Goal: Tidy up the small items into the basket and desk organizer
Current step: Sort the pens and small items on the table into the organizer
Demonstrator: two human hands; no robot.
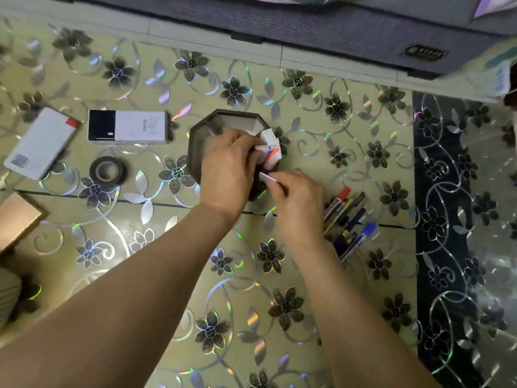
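Pens (348, 219) lie heaped beside the right hand (296, 203), which pinches a thin white stick (268, 178). Just beyond, the left hand (228, 169) grips small white items (270, 152) over the dark octagonal organizer (221, 121) on the floral surface (307, 135).

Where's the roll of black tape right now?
In the head view, the black tape roll lies flat on the floral floor, left of the octagonal organizer, below the black-and-white box.

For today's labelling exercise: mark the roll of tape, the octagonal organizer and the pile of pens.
roll of tape (107, 171): head view, on its dark ring.
octagonal organizer (195, 144): head view, on its left wall.
pile of pens (348, 217): head view, on the pens' middle.
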